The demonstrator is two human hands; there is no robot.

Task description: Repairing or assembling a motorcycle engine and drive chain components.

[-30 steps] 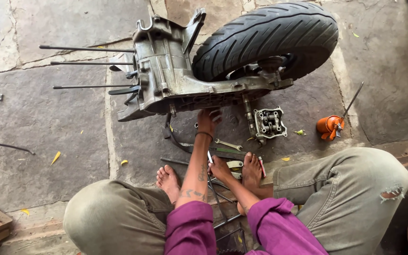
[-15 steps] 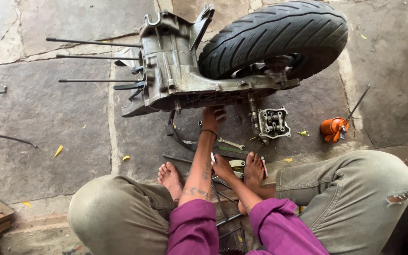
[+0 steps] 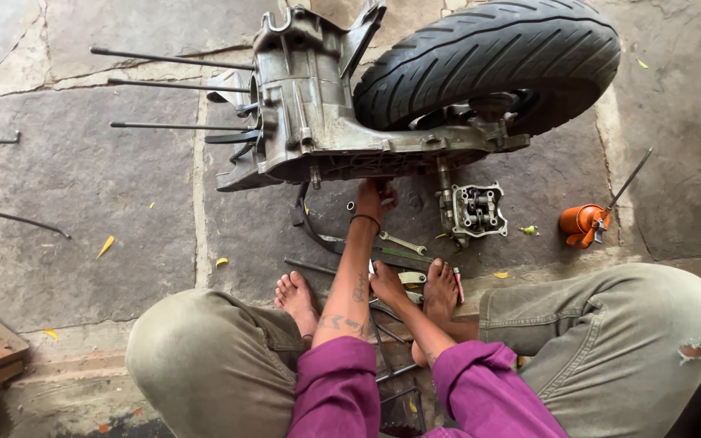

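purple sleeves pushed up, olive trousers torn at one knee, dark wristband, forearm tattoos, bare feet.

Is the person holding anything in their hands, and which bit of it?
The left hand reaches the underside of the scooter engine casing; a grip cannot be told. The right hand rests among the tools near the feet, its hold unclear.

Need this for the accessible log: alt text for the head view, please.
A person squatting barefoot on stone paving reaches the left hand to the underside of a scooter engine casing with its rear tyre attached, while the right hand rests low among wrenches by the feet. A cylinder head and an orange oil can lie to the right.
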